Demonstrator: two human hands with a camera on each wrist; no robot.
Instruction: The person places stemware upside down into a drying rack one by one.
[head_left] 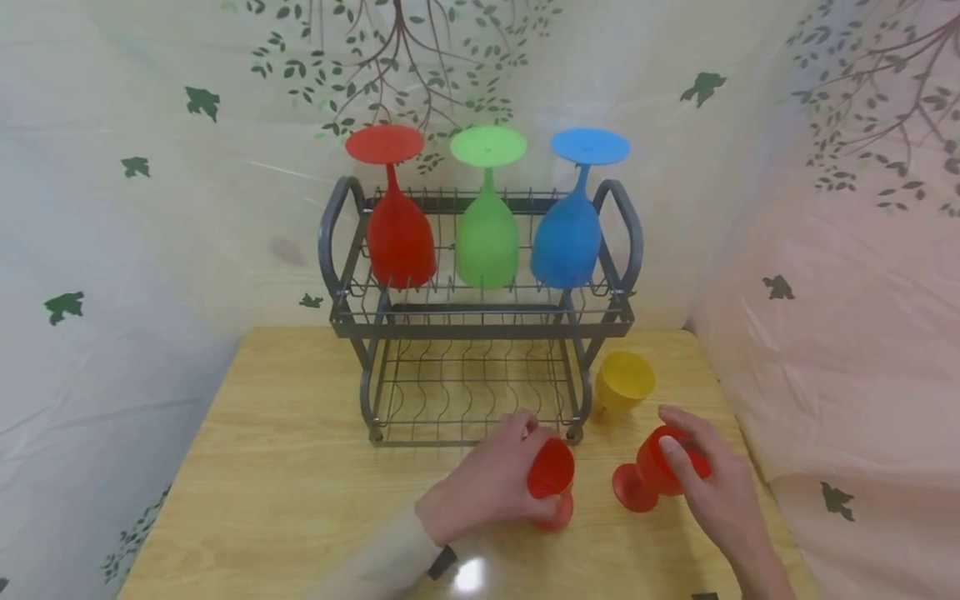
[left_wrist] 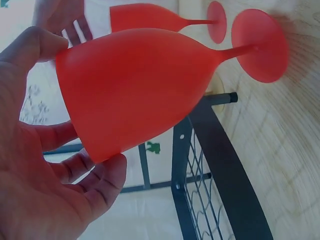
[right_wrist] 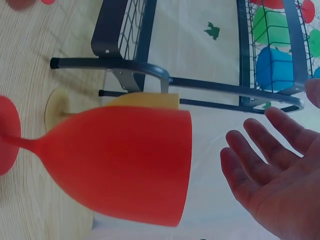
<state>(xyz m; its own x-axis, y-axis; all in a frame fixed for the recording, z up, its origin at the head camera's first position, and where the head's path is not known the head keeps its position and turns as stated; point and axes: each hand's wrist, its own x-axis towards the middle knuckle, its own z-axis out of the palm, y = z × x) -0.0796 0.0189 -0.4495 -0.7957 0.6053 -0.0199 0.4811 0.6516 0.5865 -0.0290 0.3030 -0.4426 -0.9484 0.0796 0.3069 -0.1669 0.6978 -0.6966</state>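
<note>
My left hand (head_left: 486, 483) holds a red plastic goblet (head_left: 553, 471) at its rim, thumb on one side and fingertips on the other. In the left wrist view this goblet (left_wrist: 135, 90) is upright, its round foot at or close to the wooden tabletop. Another red goblet (head_left: 654, 468) stands to its right on the table. Around that one's rim my right hand (head_left: 716, 483) hovers with spread, relaxed fingers; the right wrist view has a gap between this hand (right_wrist: 280, 170) and the goblet (right_wrist: 120, 160). Just behind stands a yellow goblet (head_left: 625, 383).
A black two-tier dish rack (head_left: 480, 331) stands at the table's back. Upside down on its upper tier are a red goblet (head_left: 401, 242), a green goblet (head_left: 487, 242) and a blue goblet (head_left: 567, 242). The lower wire tier (head_left: 468, 383) holds nothing. Leaf-patterned sheeting (head_left: 225, 167) hangs behind.
</note>
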